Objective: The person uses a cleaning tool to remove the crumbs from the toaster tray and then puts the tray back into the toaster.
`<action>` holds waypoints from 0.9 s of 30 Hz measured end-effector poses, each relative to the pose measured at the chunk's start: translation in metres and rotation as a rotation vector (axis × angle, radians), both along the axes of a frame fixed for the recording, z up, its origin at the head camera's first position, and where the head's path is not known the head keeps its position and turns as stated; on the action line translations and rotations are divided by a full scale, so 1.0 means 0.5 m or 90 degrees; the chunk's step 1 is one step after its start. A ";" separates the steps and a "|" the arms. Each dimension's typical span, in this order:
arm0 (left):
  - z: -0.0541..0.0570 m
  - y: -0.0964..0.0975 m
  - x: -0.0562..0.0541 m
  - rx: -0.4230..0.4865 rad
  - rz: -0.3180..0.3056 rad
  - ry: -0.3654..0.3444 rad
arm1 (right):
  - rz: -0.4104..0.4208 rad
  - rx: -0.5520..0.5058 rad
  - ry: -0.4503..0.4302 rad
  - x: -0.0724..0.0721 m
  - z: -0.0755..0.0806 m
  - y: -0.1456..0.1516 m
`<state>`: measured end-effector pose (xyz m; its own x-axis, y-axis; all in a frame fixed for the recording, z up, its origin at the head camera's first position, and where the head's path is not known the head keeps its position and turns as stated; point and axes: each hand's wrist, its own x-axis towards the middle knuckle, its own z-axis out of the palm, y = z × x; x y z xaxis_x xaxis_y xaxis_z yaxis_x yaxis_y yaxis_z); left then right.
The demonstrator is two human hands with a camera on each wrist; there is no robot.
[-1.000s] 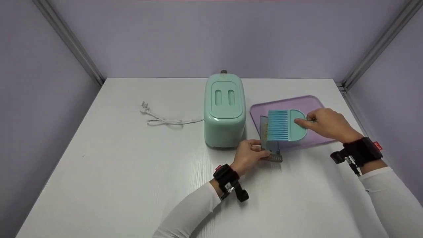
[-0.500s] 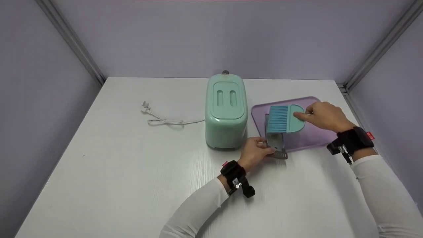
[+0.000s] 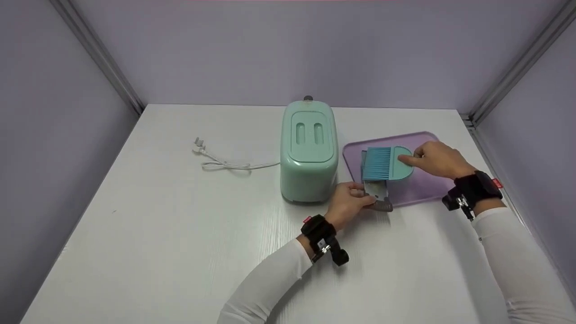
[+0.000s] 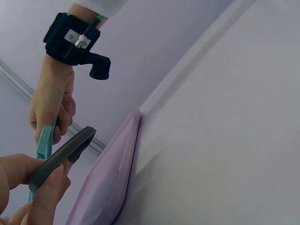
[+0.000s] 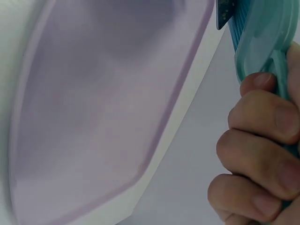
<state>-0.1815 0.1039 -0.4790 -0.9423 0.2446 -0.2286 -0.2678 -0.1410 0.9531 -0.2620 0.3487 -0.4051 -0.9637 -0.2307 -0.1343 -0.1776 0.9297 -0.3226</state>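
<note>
My left hand [image 3: 348, 204] pinches the grey end of a thin metal crumb tray [image 3: 376, 189], held above the near left part of a purple tray [image 3: 425, 186]. In the left wrist view, thumb and fingers close on the crumb tray's grey edge [image 4: 65, 152]. A teal brush [image 3: 400, 164] is gripped by its handle in my right hand [image 3: 441, 159]. Its blue bristles [image 3: 378, 164] lie over the crumb tray's far part and hide most of it. Small specks show on the crumb tray's corner [image 5: 225, 11] in the right wrist view.
A mint-green toaster [image 3: 310, 177] with its lid on stands just left of the purple tray. Its white cord [image 3: 229, 166] lies bundled to the left, ending in a plug [image 3: 198, 146]. Panel walls [image 3: 288, 54] border the white table at the back and sides.
The crumb tray has shifted right and away from me, and its face has turned. The brush has moved slightly away and left over it. Both hands keep their holds.
</note>
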 end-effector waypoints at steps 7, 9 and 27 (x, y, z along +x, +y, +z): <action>0.002 -0.002 -0.004 -0.019 0.008 0.000 | -0.004 0.051 0.014 0.010 0.010 0.021; 0.002 -0.002 -0.005 -0.009 0.008 -0.011 | -0.006 0.060 0.019 0.013 0.012 0.027; 0.009 -0.006 -0.006 -0.022 0.001 -0.037 | 0.056 0.079 0.109 0.053 0.050 -0.025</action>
